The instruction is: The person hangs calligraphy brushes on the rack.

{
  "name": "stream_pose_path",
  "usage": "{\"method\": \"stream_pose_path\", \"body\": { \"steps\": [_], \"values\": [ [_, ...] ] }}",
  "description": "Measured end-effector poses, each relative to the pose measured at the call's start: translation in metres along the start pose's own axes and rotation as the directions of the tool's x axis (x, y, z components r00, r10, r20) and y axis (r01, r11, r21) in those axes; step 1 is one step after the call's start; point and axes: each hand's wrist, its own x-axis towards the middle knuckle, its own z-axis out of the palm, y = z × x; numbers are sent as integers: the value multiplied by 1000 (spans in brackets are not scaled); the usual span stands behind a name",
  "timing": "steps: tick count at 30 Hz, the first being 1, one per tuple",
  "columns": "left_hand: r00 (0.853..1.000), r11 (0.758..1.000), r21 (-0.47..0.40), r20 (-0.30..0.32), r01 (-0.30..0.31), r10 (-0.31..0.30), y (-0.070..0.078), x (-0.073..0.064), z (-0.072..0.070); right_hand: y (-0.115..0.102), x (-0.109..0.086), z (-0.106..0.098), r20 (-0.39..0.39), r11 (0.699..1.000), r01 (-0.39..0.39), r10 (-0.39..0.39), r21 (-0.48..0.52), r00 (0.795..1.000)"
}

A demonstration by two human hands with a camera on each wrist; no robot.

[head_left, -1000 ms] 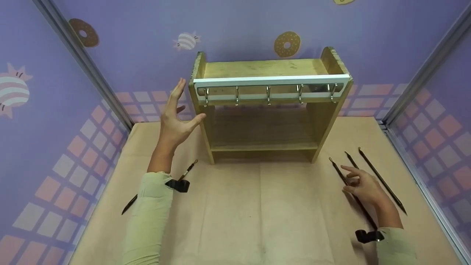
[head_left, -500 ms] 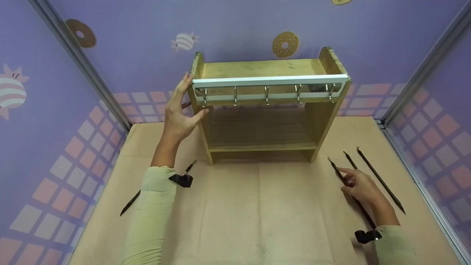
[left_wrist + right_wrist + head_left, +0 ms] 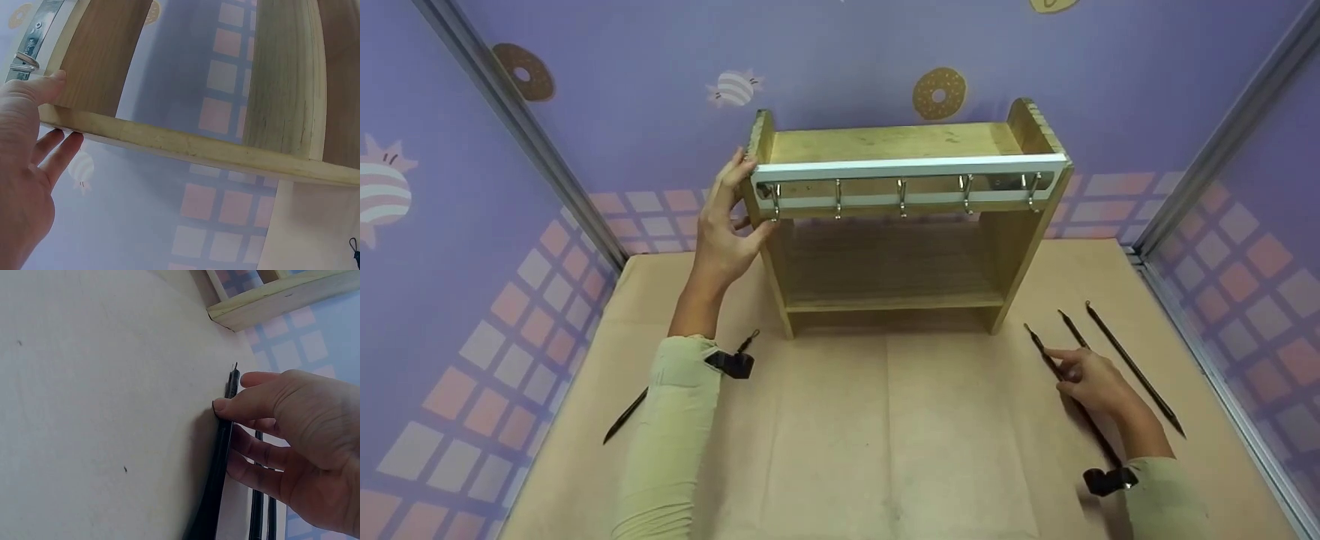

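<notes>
Perhaps at greatest risk of losing the pinched brush (image 3: 215, 472), through gripping so near its looped end: likely to swing or twist on rising, with most of the length unsupported. Could also knock the half-hidden middle brush (image 3: 1072, 328) or the outermost brush (image 3: 1135, 370) by sweeping sideways, given so little room alongside. Might slide or tilt the rack (image 3: 1009, 247) by pulling on one side only, high at the corner; might even catch the thumb on the nearest hook (image 3: 776, 202).

With the left hand (image 3: 723, 232), gripping the upper part of the rack's left side board: thumb on the inner side, fingertips against the outer face, parted little wider than the wood. With the right hand (image 3: 1091, 379), pinching the brush between thumb and fingers, nearly together. Impossible to tell whether clear of the bench (image 3: 832, 435) or resting on it.

Find the brush to the right of the rack, innermost of three, slanting back toward the body. Find the rack upright near the back wall (image 3: 840, 45), and another brush (image 3: 626, 416) at left, partly covered by the left forearm (image 3: 675, 427).
</notes>
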Motion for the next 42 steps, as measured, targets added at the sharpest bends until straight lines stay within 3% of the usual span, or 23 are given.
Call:
{"method": "stream_pose_path", "body": {
  "steps": [12, 22, 26, 38, 42],
  "values": [
    [999, 998, -23, 0, -51, 51, -2, 3, -2, 1, 2, 1, 3, 1000, 21, -21, -14, 1000],
    [999, 999, -23, -5, -35, 35, -2, 3, -1, 2, 3, -3, -21, 998, 28, -30, -50, 999],
    [1000, 999, -29, -7, -31, 30, -1, 4, -1, -2, 4, -10, -30, 1000, 16, -17, -22, 999],
    [1000, 1000, -11, 14, -27, 27, 2, 3, -2, -20, -1, -25, -99, 999, 41, -40, 6, 994],
    [1000, 1000, -6, 11, -24, 25, 2, 3, -1, -23, -4, -25, -175, 996, 86, -84, 4, 981]
  ]
}}
